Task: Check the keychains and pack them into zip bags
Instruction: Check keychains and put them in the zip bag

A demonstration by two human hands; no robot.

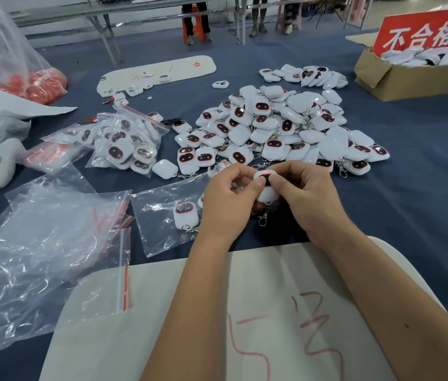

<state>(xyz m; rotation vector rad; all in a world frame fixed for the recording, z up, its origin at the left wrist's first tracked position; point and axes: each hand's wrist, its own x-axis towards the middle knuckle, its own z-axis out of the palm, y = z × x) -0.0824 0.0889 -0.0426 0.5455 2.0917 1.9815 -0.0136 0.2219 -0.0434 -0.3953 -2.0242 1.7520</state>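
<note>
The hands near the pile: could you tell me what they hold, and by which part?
Both the left hand and right hand pinch one white keychain by its body, thumbs on its face; its clasp dangles free.

Both bare forearms reach in from the near edge, angled toward each other, wrists raised off the table. Left hand and right hand meet at centre, knuckles up, fingers curled. Thumb tips nearly touch, pinching one keychain between both grips.
</note>
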